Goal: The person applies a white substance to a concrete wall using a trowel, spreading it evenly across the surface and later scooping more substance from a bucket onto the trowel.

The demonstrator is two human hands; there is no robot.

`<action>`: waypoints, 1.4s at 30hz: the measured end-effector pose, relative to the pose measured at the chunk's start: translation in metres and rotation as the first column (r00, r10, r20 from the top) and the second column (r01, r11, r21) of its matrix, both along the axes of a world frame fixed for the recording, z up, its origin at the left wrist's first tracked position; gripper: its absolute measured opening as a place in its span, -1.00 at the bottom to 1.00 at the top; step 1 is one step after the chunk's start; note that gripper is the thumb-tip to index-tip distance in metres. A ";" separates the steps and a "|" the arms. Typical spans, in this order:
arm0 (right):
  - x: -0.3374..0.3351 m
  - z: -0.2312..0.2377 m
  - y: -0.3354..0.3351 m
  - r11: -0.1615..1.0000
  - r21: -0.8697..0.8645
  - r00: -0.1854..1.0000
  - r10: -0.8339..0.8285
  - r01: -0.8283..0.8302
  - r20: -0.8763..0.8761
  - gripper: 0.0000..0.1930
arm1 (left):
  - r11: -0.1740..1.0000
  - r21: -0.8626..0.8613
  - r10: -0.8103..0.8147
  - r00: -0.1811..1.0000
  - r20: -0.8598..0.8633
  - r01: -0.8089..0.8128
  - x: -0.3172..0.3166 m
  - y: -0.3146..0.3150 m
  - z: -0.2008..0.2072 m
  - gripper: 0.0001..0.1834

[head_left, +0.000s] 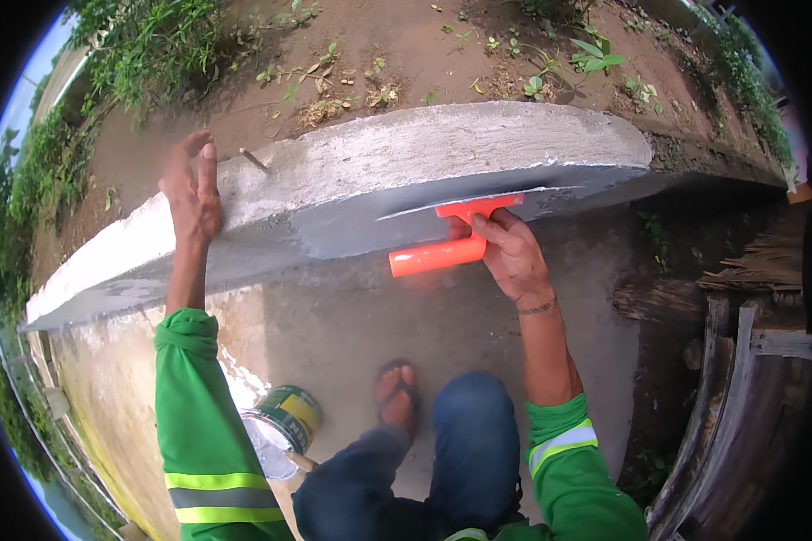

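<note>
My right hand (pixel 514 252) grips a finishing trowel (pixel 438 259) by its orange plastic handle. The trowel's long thin metal blade lies against the front face of a low wall (pixel 352 225), which is coated in smooth grey just there. My left hand (pixel 194 194) leans on the wall's pale, rough top edge (pixel 406 135). Its fingers are stretched out, slightly bent, with nothing in them. Beside a short rod (pixel 254 160) that sticks up from the wall top, the left hand stays apart from the trowel.
Down by my left forearm, a green and yellow paint can (pixel 290 417) holds whitish material and a stick-like handle (pixel 299 460). My sandalled foot (pixel 396 394) is on the concrete floor (pixel 334 334). Weathered timber (pixel 722 379) stands at right. Soil (pixel 370 54) and plants lie beyond the wall.
</note>
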State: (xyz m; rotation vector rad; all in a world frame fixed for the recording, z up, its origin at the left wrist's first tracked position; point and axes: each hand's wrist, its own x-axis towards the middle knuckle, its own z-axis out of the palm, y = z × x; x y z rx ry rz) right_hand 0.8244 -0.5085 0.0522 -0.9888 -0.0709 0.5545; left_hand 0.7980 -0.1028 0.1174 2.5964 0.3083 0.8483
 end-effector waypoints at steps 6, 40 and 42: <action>-0.017 0.115 0.002 0.998 0.064 0.991 -0.006 -0.003 0.136 -0.70 | 0.999 0.052 0.007 1.000 0.010 -0.007 0.000 0.003 -0.002 -0.50; -0.028 -0.223 0.067 0.999 -0.025 0.984 0.032 -0.037 -0.174 -0.81 | 0.996 -0.091 -0.015 0.999 0.042 0.019 -0.004 0.003 -0.003 -0.51; -0.029 -0.194 0.070 0.998 -0.022 0.986 0.056 -0.060 -0.155 -0.82 | 0.996 -0.085 0.009 0.999 0.034 -0.006 -0.005 0.005 -0.003 -0.52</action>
